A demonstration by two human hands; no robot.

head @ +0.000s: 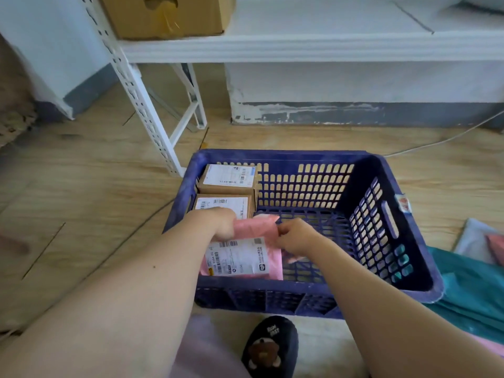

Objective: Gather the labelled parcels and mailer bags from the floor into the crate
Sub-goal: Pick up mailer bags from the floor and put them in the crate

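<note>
A dark blue slotted crate (392, 225) sits on the wooden floor in front of me. Two labelled cardboard parcels lie against its left wall, one at the far corner (230, 177) and one nearer (222, 204). A pink mailer bag (242, 255) with a white shipping label rests inside the crate at the near left. My left hand (222, 223) grips the bag's upper left edge. My right hand (296, 236) pinches its upper right edge. Both hands are inside the crate.
A teal mailer bag (469, 290) and a pale bag (480, 241) lie on the floor to the right of the crate. A white metal shelf leg (144, 105) stands behind the crate's left corner, with a cardboard box (166, 15) on the shelf. A dark slipper (271, 347) is below the crate.
</note>
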